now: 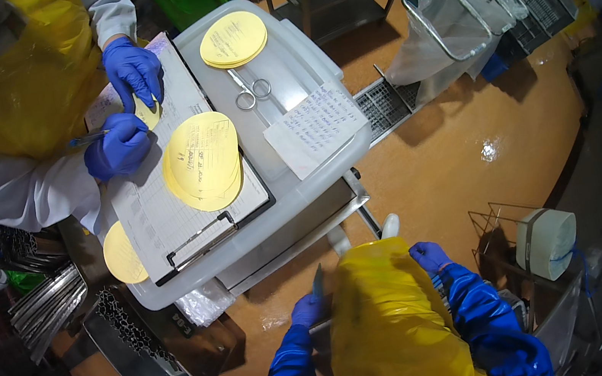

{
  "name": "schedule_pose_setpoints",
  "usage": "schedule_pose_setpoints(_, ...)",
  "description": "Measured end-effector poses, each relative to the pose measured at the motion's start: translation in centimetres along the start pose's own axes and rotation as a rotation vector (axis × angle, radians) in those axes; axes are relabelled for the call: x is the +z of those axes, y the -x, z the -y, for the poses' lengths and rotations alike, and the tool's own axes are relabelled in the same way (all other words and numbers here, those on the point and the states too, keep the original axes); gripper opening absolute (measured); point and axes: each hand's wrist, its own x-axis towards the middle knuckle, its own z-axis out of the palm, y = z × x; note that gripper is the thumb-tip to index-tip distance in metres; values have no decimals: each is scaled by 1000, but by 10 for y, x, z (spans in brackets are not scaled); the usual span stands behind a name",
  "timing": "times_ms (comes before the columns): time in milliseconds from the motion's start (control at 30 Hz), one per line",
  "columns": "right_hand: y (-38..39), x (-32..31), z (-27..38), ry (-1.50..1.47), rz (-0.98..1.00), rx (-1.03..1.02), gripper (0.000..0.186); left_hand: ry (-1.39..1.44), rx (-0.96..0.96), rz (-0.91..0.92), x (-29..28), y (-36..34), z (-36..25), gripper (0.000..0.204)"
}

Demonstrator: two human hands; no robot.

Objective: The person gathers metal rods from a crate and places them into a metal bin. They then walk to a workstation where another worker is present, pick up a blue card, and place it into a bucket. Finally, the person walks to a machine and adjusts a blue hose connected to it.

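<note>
My left hand [306, 311], in a blue glove, is closed at the left side of my yellow apron [379, 308]. A thin, pointed grey-blue blade [318, 281], like a knife's, rises from it; any handle is hidden in the fist. My right hand [429, 256], also gloved, is closed at the apron's upper right edge and seems to grip it. Ahead, a co-worker's gloved hand [118, 145] holds a pen [88, 139] over a yellow paper disc, steadied by their other hand [133, 71].
A pale plastic tub [289, 160] bears a clipboard [193, 241], stacked yellow discs [205, 159], more discs [235, 39], scissors [252, 93] and a handwritten sheet [316, 130]. Metal bins [149, 363] stand left. A bag-lined frame [440, 30] and a white roll [547, 244] are right.
</note>
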Motion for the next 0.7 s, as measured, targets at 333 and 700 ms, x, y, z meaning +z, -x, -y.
schedule_pose_setpoints(333,-3,-16,-33,-27,-123,5,28,-275,145,-94,4,-36,43,42)
schedule_pose_setpoints(700,1,-7,-37,-92,-107,21,34,-45,60,106,-19,-38,-39,43)
